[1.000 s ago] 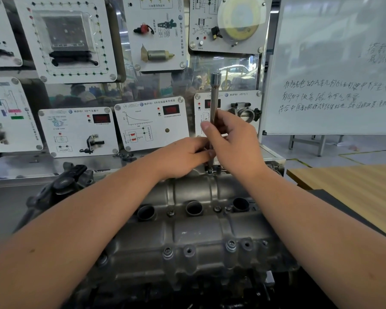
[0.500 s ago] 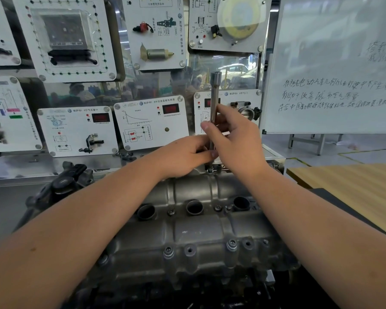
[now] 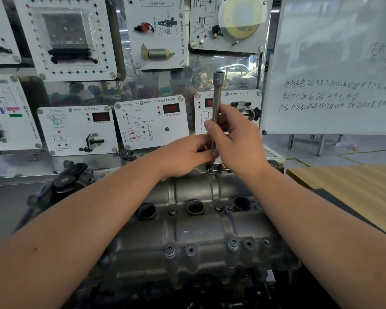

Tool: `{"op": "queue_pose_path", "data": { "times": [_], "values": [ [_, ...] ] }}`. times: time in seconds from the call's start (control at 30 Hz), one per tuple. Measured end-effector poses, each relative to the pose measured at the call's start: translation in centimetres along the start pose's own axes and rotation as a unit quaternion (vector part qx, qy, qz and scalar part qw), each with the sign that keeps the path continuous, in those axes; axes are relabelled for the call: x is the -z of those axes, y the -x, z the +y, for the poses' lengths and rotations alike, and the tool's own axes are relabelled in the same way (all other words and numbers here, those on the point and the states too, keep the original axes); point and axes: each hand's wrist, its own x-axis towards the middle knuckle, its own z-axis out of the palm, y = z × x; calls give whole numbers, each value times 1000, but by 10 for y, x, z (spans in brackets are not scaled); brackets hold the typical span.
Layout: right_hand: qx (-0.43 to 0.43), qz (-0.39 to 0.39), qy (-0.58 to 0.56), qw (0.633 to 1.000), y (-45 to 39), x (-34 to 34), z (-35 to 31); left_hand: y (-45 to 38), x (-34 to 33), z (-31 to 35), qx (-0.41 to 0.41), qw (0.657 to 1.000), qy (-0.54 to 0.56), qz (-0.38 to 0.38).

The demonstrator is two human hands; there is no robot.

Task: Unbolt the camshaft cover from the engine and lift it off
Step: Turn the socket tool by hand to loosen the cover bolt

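Your two bare forearms reach in from the lower corners of the frame and meet just above centre. Between them, filling the lower middle, the grey cast camshaft cover [image 3: 201,233] sits in place on the engine. Along its near edge, some bolt holes hold bolt heads [image 3: 232,243] while neighbours look empty, so I judge the unbolting to be partly done, though I cannot count exactly. Three round plug wells [image 3: 195,207] line its middle, with small bolts between them.

At the cover's far edge, a long socket extension bar [image 3: 216,103] stands upright, its lower end on a fastener there. Your left hand [image 3: 183,156] pinches the bar low down, fingers curled together around it. Your right hand [image 3: 236,137] grips it higher, thumb pressed against the shaft, fingers wrapped behind.

The cover is not yet lifted; remaining bolts and the lift-off are still ahead.

Beyond, white training panels [image 3: 151,122] fill the upper left, a whiteboard [image 3: 334,63] the upper right.
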Motion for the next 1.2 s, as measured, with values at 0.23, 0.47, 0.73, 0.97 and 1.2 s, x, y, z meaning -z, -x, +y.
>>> {"op": "queue_pose_path", "data": {
  "times": [0.23, 0.47, 0.73, 0.97, 1.2],
  "values": [
    [7, -34, 20, 999, -1, 0, -1, 1, 1, -4, 5, 999, 39, 4],
    [-24, -17, -10, 1000, 1, 0, -2, -4, 0, -4, 9, 1000, 26, 3],
    [1, -18, 9, 1000, -2, 1, -1, -4, -1, -10, 18, 1000, 8, 13],
    [4, 4, -2, 1000, 0, 0, -3, -1, 1, 0, 5, 1000, 10, -9],
    [15, -22, -2, 1000, -1, 1, -2, 1, 1, -3, 16, 999, 34, 7]
  ]
}}
